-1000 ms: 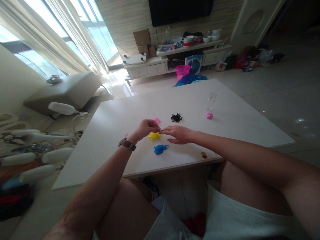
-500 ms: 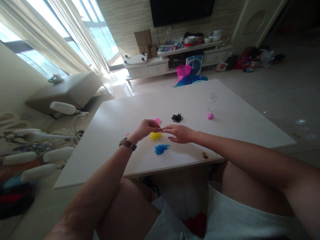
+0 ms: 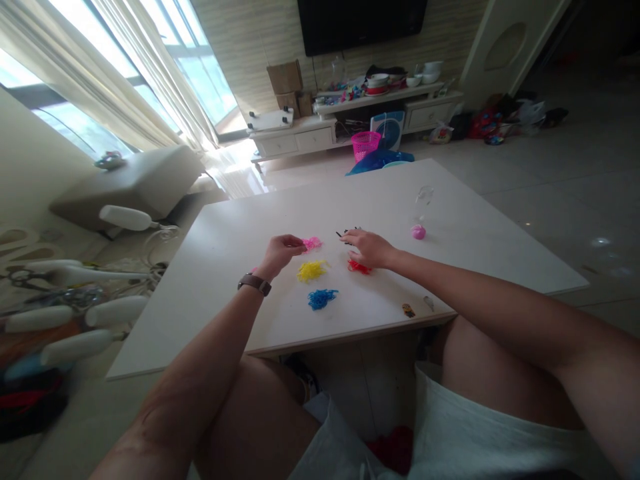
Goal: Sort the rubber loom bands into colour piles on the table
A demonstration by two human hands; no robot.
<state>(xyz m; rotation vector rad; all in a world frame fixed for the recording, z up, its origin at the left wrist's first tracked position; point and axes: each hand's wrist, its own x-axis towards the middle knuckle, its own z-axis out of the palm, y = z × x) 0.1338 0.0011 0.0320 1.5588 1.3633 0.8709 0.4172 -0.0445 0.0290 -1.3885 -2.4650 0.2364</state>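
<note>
My left hand point(image 3: 285, 252), with a watch on its wrist, is closed in a pinch beside a pile of pink bands point(image 3: 313, 243). Whatever its fingertips hold is too small to make out. My right hand point(image 3: 371, 249) reaches over a pile of black bands point(image 3: 356, 229) with thumb and fingers apart, partly hiding it. Just under that hand's thumb lies a pile of red bands point(image 3: 359, 267), also partly covered. Nearer me on the table are a yellow pile point(image 3: 311, 271) and a blue pile point(image 3: 322, 299) of similar thin, small bands.
The white table point(image 3: 210, 307) spans the space before me. A pink round object point(image 3: 418, 232) sits at right, with a clear item point(image 3: 425, 195) behind it. Near the front edge lie a small yellow-and-black figure point(image 3: 409, 310) and a small clear piece point(image 3: 429, 303).
My hands have parted from their meeting point above the table. The right moved away from me onto the black pile, uncovering some red bands; the left drew slightly leftward, still pinched.
</note>
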